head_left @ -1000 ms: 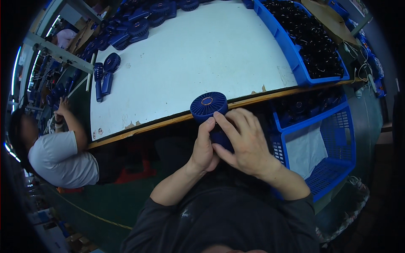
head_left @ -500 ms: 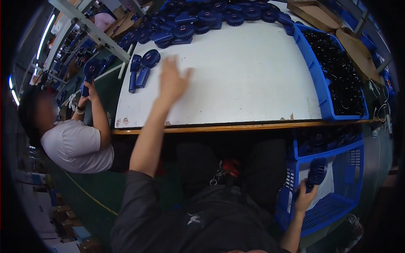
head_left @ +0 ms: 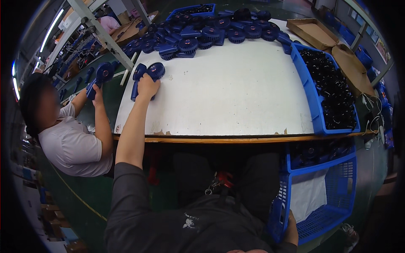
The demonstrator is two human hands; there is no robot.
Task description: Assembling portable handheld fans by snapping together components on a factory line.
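Across white tabletop (head_left: 236, 92), left hand (head_left: 148, 87) curls over a blue fan (head_left: 157, 70), right hand (head_left: 292, 230) low, grips unclear.

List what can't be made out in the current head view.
All in the head view:
Dark-blue round-headed plastic fan: handle mostly covered by the left hand, grip unclear.
Right hand: fingers hidden, apparently by the wall of the blue slotted plastic basket.
Small black pieces in the blue rectangular plastic bin: too small and tangled to count.
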